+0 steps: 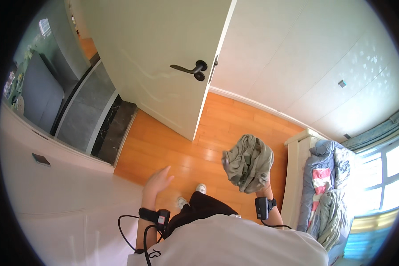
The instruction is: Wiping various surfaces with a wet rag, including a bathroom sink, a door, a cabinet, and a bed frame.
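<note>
A crumpled grey-green garment is bunched up in my right hand, held out ahead of me above the wooden floor. Most of that hand is hidden behind the cloth, and the folds do not show what kind of garment it is. My left hand is empty, its fingers stretched out, over the floor beside the white wall on the left. Each wrist wears a strap with a small dark device.
Ahead, a pale door with a black lever handle stands ajar. A dark stone threshold lies at the left doorway. On the right is a bed with rumpled bedding and clothes, near a bright window.
</note>
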`<action>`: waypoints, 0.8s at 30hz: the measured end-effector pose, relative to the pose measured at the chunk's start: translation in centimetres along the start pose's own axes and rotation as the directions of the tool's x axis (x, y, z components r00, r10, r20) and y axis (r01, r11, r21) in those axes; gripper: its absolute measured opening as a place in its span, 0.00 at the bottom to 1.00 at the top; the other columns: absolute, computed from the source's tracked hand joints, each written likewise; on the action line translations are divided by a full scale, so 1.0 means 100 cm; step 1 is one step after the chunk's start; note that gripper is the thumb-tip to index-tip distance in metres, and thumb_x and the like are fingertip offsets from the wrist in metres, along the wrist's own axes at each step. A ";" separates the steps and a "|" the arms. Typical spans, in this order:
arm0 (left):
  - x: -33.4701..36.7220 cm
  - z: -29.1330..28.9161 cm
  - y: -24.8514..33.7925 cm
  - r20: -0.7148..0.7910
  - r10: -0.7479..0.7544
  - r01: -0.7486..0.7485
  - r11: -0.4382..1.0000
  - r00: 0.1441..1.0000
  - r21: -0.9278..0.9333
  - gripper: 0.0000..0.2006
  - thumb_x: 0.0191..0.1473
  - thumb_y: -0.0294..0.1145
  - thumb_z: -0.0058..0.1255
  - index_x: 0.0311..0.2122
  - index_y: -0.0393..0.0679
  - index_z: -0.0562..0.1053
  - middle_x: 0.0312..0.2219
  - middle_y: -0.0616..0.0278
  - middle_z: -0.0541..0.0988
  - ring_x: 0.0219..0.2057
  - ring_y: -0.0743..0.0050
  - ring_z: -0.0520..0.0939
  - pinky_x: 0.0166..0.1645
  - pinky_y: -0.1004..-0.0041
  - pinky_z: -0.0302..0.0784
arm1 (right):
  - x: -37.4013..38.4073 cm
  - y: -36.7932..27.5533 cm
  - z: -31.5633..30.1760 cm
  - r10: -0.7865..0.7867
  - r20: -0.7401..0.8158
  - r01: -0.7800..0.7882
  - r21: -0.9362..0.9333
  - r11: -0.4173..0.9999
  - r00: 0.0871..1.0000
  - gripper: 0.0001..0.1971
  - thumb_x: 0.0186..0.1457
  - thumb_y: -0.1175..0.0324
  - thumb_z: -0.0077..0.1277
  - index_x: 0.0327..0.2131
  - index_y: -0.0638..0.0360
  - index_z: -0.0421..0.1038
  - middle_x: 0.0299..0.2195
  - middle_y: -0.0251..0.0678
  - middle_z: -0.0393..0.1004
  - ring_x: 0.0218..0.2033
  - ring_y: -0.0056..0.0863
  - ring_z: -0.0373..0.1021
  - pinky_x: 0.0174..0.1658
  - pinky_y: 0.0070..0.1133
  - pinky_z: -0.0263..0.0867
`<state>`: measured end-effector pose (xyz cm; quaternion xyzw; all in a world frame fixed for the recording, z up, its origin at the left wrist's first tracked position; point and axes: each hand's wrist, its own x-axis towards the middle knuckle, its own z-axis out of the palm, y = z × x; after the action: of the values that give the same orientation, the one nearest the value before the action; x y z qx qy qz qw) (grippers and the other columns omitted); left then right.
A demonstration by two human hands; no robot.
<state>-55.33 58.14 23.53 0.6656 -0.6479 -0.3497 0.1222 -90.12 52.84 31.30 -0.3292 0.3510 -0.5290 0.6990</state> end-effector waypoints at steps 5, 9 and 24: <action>0.072 -0.008 0.021 0.080 0.165 -0.167 0.986 0.983 0.019 0.28 0.50 0.39 0.46 0.54 0.37 0.58 0.52 0.45 0.62 0.54 0.53 0.62 0.57 0.65 0.57 | 0.036 -0.009 0.000 -0.096 0.043 0.099 -0.068 0.993 0.994 0.25 0.51 0.59 0.47 0.49 0.64 0.59 0.43 0.39 0.67 0.44 0.29 0.65 0.46 0.27 0.63; 0.138 -0.055 0.058 -0.287 0.350 -0.279 0.924 0.892 0.261 0.33 0.49 0.36 0.48 0.57 0.37 0.50 0.56 0.41 0.50 0.57 0.45 0.53 0.59 0.58 0.50 | 0.075 -0.012 0.000 -0.125 0.092 0.132 -0.069 0.989 0.988 0.25 0.50 0.60 0.48 0.49 0.65 0.59 0.43 0.39 0.67 0.43 0.28 0.65 0.46 0.26 0.63; 0.333 -0.152 0.113 -0.328 0.555 -0.179 0.672 0.764 0.719 0.15 0.47 0.40 0.49 0.30 0.35 0.69 0.28 0.52 0.72 0.37 0.57 0.70 0.50 0.59 0.58 | 0.330 -0.130 0.079 -0.635 0.367 0.732 -0.389 0.559 0.680 0.31 0.36 0.71 0.55 0.48 0.65 0.57 0.41 0.37 0.66 0.42 0.24 0.63 0.47 0.23 0.59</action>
<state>-57.47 20.67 31.28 0.5820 -0.7935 0.1253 0.1257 -83.70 18.56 41.68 -0.6581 0.2542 -0.6140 0.3539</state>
